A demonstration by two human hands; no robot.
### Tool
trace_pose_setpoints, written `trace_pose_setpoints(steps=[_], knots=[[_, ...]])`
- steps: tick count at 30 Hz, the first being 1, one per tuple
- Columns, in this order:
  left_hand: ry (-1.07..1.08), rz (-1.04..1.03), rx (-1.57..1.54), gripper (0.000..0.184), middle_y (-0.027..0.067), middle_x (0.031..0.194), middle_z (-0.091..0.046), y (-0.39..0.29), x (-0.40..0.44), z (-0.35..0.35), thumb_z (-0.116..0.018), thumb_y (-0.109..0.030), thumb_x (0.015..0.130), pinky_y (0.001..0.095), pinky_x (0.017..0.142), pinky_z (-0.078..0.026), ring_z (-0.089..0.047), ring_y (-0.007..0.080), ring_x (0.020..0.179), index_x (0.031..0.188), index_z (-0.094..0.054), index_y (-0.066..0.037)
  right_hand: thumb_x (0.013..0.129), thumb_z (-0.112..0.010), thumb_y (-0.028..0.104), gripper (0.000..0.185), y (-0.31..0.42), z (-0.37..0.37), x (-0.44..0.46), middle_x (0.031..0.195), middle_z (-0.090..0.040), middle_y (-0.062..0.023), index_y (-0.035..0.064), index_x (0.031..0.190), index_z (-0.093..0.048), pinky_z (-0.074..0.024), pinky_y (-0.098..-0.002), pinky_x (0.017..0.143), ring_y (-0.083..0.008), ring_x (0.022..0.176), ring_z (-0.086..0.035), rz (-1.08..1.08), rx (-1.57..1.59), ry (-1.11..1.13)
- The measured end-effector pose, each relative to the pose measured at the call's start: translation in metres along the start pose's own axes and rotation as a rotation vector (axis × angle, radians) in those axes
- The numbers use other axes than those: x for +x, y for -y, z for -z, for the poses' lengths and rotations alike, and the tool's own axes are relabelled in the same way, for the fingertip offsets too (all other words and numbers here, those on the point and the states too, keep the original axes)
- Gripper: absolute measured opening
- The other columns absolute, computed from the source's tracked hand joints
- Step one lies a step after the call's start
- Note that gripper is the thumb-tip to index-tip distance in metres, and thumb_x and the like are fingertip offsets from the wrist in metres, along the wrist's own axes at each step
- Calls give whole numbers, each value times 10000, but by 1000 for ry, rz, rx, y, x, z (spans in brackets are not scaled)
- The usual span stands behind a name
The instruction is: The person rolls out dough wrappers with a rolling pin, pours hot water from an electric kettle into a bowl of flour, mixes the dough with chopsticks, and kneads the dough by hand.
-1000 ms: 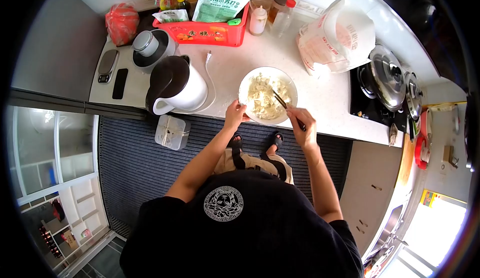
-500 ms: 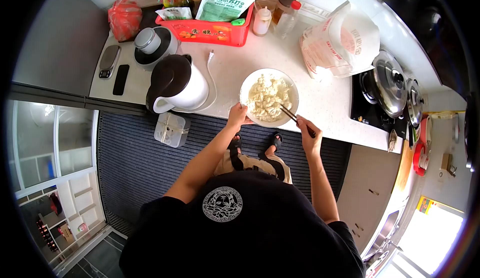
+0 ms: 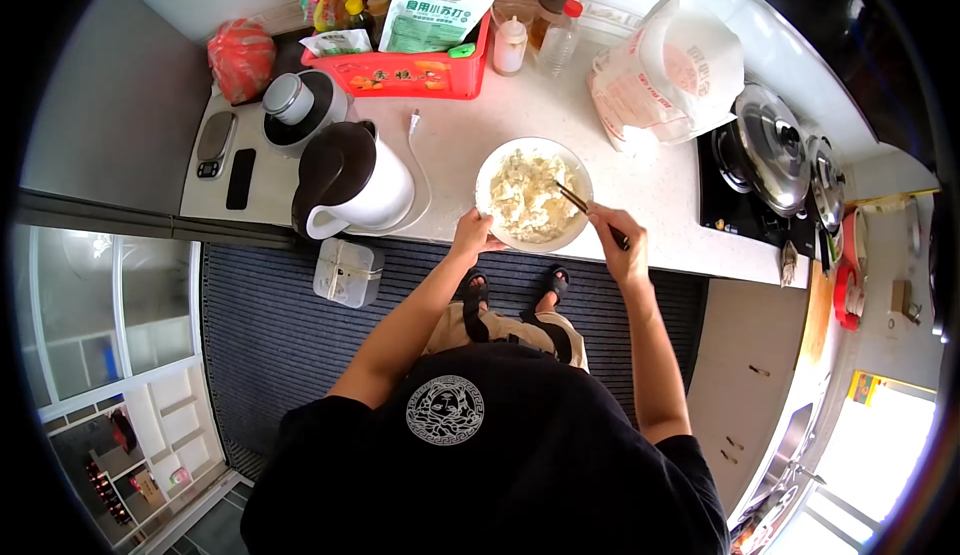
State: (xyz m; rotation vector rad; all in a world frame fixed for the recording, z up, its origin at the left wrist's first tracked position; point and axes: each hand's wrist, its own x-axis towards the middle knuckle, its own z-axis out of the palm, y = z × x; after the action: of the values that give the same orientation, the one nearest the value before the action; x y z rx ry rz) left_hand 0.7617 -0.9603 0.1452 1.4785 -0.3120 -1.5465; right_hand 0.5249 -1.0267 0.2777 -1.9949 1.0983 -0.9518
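A white bowl [image 3: 484,181] stands at the counter's front edge, holding a pale, lumpy, dough-like mixture [image 3: 530,198]. My left hand [image 3: 474,235] grips the bowl's rim at its lower left. In my right hand [image 3: 619,241], right of the bowl, is a pair of dark chopsticks [image 3: 572,196], whose tips are in the mixture near its right side. The fingers of my right hand are closed round the chopsticks.
Left of the bowl stand a white kettle [image 3: 385,190] and its cord. Behind are a red basket [image 3: 400,73] of bottles and packets, a squeeze bottle [image 3: 509,47] and a large white bag [image 3: 665,75]. Lidded pots [image 3: 775,155] sit at the right.
The chopsticks and my right hand moved down and right, then back up a little, and the lumps in the bowl have shifted. My left hand stays at the rim.
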Motion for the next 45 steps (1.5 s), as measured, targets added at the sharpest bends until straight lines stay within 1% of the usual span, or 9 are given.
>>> trace_pose_setpoints(steps=[4, 10, 15, 20, 27, 34, 38, 41, 45], knots=[[16, 17, -61, 355, 206, 1144, -595, 0, -4, -1, -412, -145, 978, 411, 742, -611, -681, 317, 885, 1299, -407, 8, 833, -676, 39, 155, -15, 11, 39, 966, -703, -161, -13, 977, -703, -533, -311, 735, -242, 855, -674, 109, -59, 169], [-17, -25, -65, 345, 196, 1105, -620, 12, 9, -1, -414, -148, 977, 421, 720, -613, -691, 314, 851, 1291, -434, -6, 867, -659, 66, 169, -28, 38, 23, 901, -709, -164, -3, 1013, -708, -508, -254, 687, -173, 761, -658, -103, -110, 145], [-40, -50, -147, 299, 188, 981, -652, 13, 3, -5, -417, -134, 953, 378, 640, -617, -696, 278, 733, 1216, -478, -4, 889, -659, 152, 227, -32, 34, -24, 811, -703, -87, -19, 1030, -707, -485, -238, 641, -97, 727, -619, -297, 38, 26], [-21, 9, -85, 320, 199, 1075, -631, 8, 4, -3, -422, -131, 972, 414, 694, -618, -694, 301, 840, 1259, -465, 3, 915, -606, 108, 224, -31, 20, -51, 940, -686, -144, -81, 1009, -680, -574, -269, 780, -176, 824, -663, -600, 446, -66], [6, -27, -71, 325, 198, 1072, -627, 7, 2, -2, -419, -128, 974, 399, 705, -617, -693, 301, 838, 1270, -450, 4, 947, -565, 118, 256, -41, -11, -78, 1065, -661, -196, -100, 1059, -640, -569, -362, 853, -259, 963, -661, -645, 643, -165], [14, -10, -41, 330, 183, 1079, -628, 4, 0, -1, -417, -126, 976, 374, 693, -615, -692, 285, 853, 1281, -441, -3, 936, -567, 78, 238, -30, -67, -64, 1029, -672, -180, -118, 1046, -644, -558, -330, 851, -230, 932, -663, -498, 717, -232], [15, -23, -19, 335, 185, 1094, -623, 5, 1, -1, -417, -125, 975, 377, 694, -615, -690, 287, 871, 1287, -431, -3, 869, -624, 8, 120, -18, -68, -41, 985, -701, -169, -46, 956, -687, -530, -318, 811, -232, 901, -678, -90, 157, -80], [5, -20, -20, 341, 191, 1104, -617, 4, 1, -2, -421, -124, 971, 386, 701, -615, -689, 288, 874, 1289, -422, -2, 846, -638, -9, 111, -11, -46, -31, 979, -698, -180, -38, 941, -689, -524, -333, 809, -272, 916, -678, 24, 17, -18], [-8, -28, -49, 339, 186, 1081, -619, 8, 4, -3, -426, -116, 957, 391, 679, -616, -691, 281, 827, 1278, -421, -8, 846, -646, -3, 108, -12, -9, -26, 987, -694, -196, -42, 933, -698, -533, -339, 827, -279, 940, -679, -79, 73, -16]])
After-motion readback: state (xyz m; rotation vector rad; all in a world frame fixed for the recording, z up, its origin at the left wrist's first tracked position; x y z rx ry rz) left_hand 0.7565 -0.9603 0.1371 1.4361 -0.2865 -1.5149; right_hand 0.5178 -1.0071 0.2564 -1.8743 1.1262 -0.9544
